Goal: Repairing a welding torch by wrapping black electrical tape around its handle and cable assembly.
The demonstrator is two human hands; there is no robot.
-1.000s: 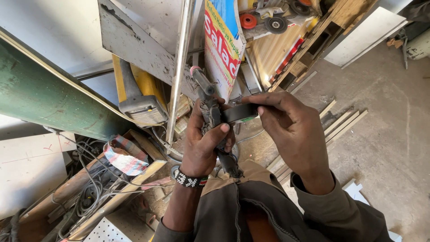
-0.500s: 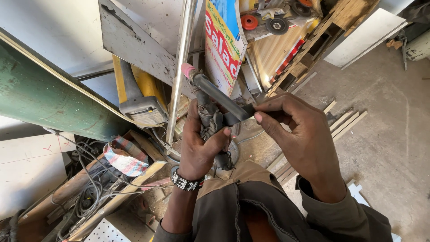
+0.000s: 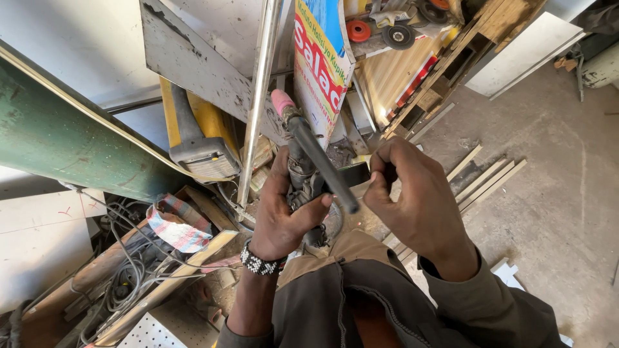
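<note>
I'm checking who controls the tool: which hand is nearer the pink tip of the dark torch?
Left. The left hand grips the torch body just below the pink tip; the right hand is closed farther off, beside the torch's lower end.

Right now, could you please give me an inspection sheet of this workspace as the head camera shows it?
Surface: bare concrete floor, dusty, with thin wooden strips lying on it.
Job's things: a dark torch-like tool with a pink tip, angled up and to the left.
Clutter: yellow-handled tool, metal pole, striped cloth, wooden crate, printed sign, green panel.
Grippers: left hand wraps the tool's body; right hand is closed beside the tool's lower end, contents hidden.
Cables: a tangle of wires at lower left.
Surroundings: white boards, perforated sheet.
</note>
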